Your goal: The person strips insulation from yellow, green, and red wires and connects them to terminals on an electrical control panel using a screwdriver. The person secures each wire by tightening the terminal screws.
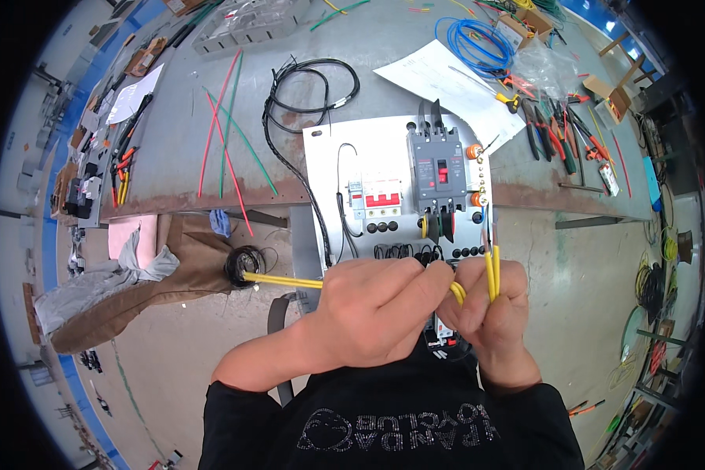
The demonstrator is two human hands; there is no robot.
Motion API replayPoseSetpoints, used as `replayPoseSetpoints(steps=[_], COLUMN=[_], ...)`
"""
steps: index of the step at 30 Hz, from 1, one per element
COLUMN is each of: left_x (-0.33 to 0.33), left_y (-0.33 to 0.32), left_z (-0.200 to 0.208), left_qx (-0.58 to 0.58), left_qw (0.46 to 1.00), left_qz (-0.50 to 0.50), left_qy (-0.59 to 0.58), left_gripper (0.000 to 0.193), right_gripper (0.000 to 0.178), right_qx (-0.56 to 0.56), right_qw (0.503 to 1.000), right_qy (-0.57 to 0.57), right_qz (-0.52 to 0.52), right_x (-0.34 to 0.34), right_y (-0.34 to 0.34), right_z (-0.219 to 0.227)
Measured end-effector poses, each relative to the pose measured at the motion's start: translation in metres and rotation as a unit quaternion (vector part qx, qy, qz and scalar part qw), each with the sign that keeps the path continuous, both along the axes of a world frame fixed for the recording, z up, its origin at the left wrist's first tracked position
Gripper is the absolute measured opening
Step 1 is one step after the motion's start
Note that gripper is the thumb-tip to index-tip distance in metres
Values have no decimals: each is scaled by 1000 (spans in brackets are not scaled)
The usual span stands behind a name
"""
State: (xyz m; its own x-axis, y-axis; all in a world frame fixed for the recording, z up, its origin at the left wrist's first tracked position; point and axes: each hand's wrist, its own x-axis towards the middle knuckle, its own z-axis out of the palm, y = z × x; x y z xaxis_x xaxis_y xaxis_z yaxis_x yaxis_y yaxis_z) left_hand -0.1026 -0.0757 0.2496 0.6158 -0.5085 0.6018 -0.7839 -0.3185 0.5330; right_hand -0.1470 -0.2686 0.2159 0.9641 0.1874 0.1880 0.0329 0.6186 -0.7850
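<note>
Yellow wires run sideways in front of my chest. Closed fingers of my left hand grip them. Beside it, my right hand is also closed on the yellow wires, whose bent ends stick up past its fingers. Just beyond my hands, a white mounting panel overhangs the table edge. It carries a dark grey circuit breaker with a red toggle and a small white breaker with red levers. Orange insulators stand along its right side. My hands hide the panel's near part.
Coiled black cable and red and green wires lie on the metal table. A paper sheet, a blue wire coil and several pliers are at the far right. Brown cloth is at my left.
</note>
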Motion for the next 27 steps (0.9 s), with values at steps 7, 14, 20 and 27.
replayPoseSetpoints(steps=[7, 14, 20, 27], left_x=[-7, 10, 7, 6], left_y=[-10, -8, -6, -1], left_z=[-6, -25, -32, -31], left_qx=[-38, -42, -26, -86], left_qw=[997, 996, 996, 978], left_qz=[33, 47, 47, -14], left_qy=[61, 58, 71, 192], left_gripper=[25, 21, 26, 24], right_gripper=[46, 45, 46, 40], right_qx=[-78, -18, 32, 56], right_qw=[993, 998, 993, 984], right_qy=[-59, 15, 93, 76], right_qz=[-69, 52, 63, 153], right_x=[5, 28, 21, 21], right_y=[5, -10, -11, -19], right_z=[-8, -19, -20, -26])
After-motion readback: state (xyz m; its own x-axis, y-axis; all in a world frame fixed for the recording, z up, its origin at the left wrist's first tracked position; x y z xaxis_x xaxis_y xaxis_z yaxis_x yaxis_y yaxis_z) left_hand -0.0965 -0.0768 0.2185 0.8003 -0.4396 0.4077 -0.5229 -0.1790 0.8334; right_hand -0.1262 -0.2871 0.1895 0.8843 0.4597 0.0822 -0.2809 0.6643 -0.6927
